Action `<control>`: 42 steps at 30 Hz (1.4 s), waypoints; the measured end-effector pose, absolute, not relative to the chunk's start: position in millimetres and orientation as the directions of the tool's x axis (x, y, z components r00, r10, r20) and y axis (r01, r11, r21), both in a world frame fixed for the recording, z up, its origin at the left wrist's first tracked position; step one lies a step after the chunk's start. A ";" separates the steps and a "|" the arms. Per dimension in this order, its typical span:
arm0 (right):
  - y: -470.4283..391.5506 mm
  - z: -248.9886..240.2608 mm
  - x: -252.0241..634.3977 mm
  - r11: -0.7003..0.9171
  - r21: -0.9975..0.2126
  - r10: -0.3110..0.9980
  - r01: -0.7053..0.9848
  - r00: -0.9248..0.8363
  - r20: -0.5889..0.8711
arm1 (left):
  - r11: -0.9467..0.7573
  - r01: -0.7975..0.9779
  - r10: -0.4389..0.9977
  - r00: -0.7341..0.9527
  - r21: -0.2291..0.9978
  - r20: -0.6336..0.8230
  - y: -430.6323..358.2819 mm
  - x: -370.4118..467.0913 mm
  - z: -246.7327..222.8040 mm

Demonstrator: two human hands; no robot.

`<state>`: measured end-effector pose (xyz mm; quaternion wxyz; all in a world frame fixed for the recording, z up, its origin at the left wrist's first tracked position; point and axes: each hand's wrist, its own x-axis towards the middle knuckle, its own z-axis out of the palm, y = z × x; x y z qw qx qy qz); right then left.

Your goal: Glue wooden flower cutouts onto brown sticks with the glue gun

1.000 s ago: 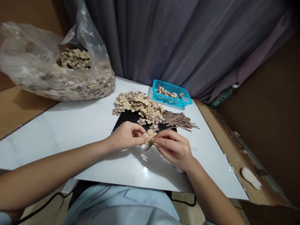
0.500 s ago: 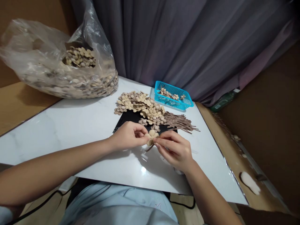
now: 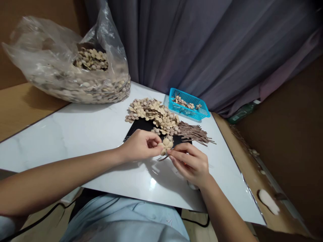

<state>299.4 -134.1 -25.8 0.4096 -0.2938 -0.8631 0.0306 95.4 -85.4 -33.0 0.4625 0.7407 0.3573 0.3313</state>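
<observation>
My left hand [image 3: 142, 145] is pinching a flower [image 3: 167, 144] by its edge, fingertips together, probably steadying it; my right hand [image 3: 192, 162], fingertips nearly meeting, is seemingly holding a strip [image 3: 163, 158] against it. The pile [image 3: 151, 110] and spare strips [image 3: 194, 132] are lying just beyond, presumably within reach. The basket [image 3: 208, 114] is holding flowers and strips; the bag [image 3: 45, 43] is bulging with flowers.

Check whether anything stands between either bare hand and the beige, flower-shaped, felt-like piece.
Nothing visible blocks the left hand, which pinches the flower-shaped piece. The right hand is at its lower edge, with a thin brown strip at the fingertips; whether this lies between them is too small to tell.
</observation>
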 end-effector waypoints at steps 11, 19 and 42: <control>-131.0 -31.0 299.3 0.814 -0.281 0.536 0.509 -0.471 0.701 | -0.338 0.227 0.832 0.526 0.913 0.177 -87.4 94.9 -34.1; -130.2 -29.6 296.7 0.767 -0.316 0.593 0.558 -0.431 0.680 | -0.411 0.250 0.784 0.587 0.877 0.200 -87.6 93.6 -30.8; -123.4 -35.3 291.3 0.136 -0.987 0.976 0.084 -0.181 0.119 | -0.178 0.115 0.662 0.749 0.977 0.033 -84.0 95.0 -34.8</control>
